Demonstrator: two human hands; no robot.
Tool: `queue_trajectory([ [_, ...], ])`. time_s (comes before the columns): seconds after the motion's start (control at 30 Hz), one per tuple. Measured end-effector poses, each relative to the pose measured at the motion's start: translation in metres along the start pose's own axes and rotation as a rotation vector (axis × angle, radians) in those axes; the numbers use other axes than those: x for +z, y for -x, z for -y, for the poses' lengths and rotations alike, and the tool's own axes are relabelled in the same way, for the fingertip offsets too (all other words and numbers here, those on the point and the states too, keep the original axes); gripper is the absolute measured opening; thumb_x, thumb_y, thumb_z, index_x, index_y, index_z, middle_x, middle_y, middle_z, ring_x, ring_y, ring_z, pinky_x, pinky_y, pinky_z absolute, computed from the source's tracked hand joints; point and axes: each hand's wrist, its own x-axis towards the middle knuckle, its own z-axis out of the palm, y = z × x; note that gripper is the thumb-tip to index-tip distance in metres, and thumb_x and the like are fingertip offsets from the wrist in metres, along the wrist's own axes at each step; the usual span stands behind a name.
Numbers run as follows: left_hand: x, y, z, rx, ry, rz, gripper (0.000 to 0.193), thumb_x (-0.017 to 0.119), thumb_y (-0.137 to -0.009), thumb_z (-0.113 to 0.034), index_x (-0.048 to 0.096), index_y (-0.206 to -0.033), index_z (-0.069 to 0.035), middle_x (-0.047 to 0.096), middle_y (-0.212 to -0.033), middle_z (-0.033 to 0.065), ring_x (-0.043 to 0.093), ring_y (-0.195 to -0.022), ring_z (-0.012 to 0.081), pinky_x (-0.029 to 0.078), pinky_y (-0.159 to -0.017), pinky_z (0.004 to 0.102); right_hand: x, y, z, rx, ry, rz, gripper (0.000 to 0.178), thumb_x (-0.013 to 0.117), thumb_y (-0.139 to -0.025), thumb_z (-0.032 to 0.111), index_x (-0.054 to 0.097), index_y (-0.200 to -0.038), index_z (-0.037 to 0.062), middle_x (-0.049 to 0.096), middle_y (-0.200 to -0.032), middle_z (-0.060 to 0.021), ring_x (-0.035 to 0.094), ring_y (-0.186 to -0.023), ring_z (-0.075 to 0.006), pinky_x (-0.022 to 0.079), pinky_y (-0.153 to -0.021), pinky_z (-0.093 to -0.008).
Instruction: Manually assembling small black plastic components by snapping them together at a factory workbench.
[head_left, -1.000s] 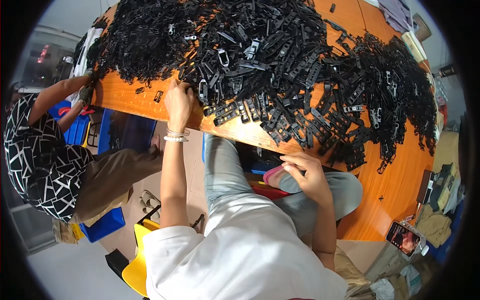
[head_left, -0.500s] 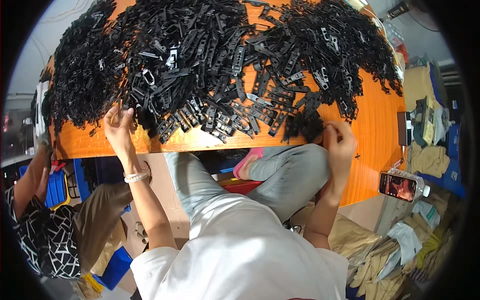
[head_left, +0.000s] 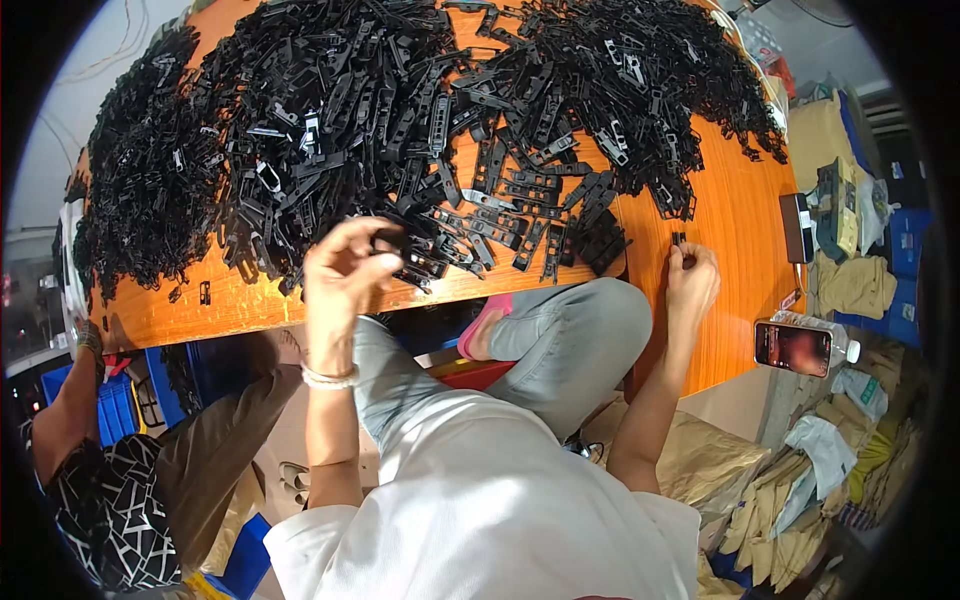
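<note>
My left hand (head_left: 345,265) hovers over the front of the middle heap of slotted black plastic pieces (head_left: 330,110). Its fingers are curved, with a dark gap between thumb and fingertips; I make out no piece held there. Further right, over bare wood, my right hand (head_left: 692,283) is closed in a pinch, and a small black plastic piece (head_left: 679,239) sticks up from its fingertips. Between the hands, several long slotted pieces (head_left: 527,190) lie loosely side by side near the table's front, next to a darker clump of pieces (head_left: 597,240).
More black pieces are heaped at the left (head_left: 140,180) and right (head_left: 640,90) of the orange wooden table (head_left: 735,200). A phone (head_left: 793,346) leans on a clear bottle (head_left: 852,351) at the right. A co-worker's arm (head_left: 65,400) shows at the left. Sacks (head_left: 770,520) fill the lower right.
My left hand has moved right, from the left heap to the middle one. The right hand has drawn away from the dark clump, toward bare wood. The whole view has shifted slightly.
</note>
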Motion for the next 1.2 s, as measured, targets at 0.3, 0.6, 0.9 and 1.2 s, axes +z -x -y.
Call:
queue_trajectory([
  [0.3, 0.082, 0.018, 0.005, 0.049, -0.035, 0.290, 0.032, 0.066, -0.070, 0.004, 0.056, -0.100, 0.002, 0.062, -0.094, 0.0105, 0.060, -0.083, 0.0142, 0.049, -0.075, 0.0259, -0.058, 0.051, 0.116, -0.675, -0.930, 0.241, 0.016, 0.064, -0.066, 0.000, 0.065, -0.082, 0.0046, 0.058, -0.087, -0.0078, 0.053, -0.072, -0.0173, 0.041, -0.058, -0.0249],
  [0.6, 0.073, 0.019, -0.002, 0.101, -0.081, 0.294, 0.032, 0.067, -0.070, 0.000, 0.057, -0.100, 0.004, 0.061, -0.094, 0.0107, 0.061, -0.086, 0.0167, 0.049, -0.079, 0.0277, -0.051, 0.056, 0.121, -0.654, -1.043, 0.306, 0.019, 0.065, -0.064, 0.000, 0.065, -0.082, 0.0066, 0.058, -0.091, -0.0074, 0.050, -0.079, -0.0194, 0.038, -0.062, -0.0273],
  [0.9, 0.074, 0.017, 0.001, -0.135, 0.206, 0.272, 0.030, 0.065, -0.073, 0.001, 0.055, -0.101, 0.004, 0.062, -0.087, 0.0111, 0.061, -0.080, 0.0150, 0.051, -0.071, 0.0251, -0.048, 0.058, 0.124, -0.700, -0.998, 0.340, 0.015, 0.062, -0.068, 0.003, 0.064, -0.083, 0.0048, 0.056, -0.095, -0.0105, 0.051, -0.083, -0.0222, 0.041, -0.067, -0.0278],
  [1.2, 0.063, -0.061, 0.021, 0.524, -1.089, -0.166, 0.011, 0.060, -0.074, -0.011, 0.057, -0.069, -0.002, 0.051, -0.065, 0.0083, 0.055, -0.057, 0.0247, 0.043, -0.047, 0.0343, -0.039, 0.060, 0.125, -0.081, -1.271, 0.408, 0.014, 0.051, -0.080, 0.002, 0.059, -0.087, -0.0062, 0.055, -0.097, -0.0078, 0.052, -0.084, -0.0128, 0.041, -0.070, -0.0217],
])
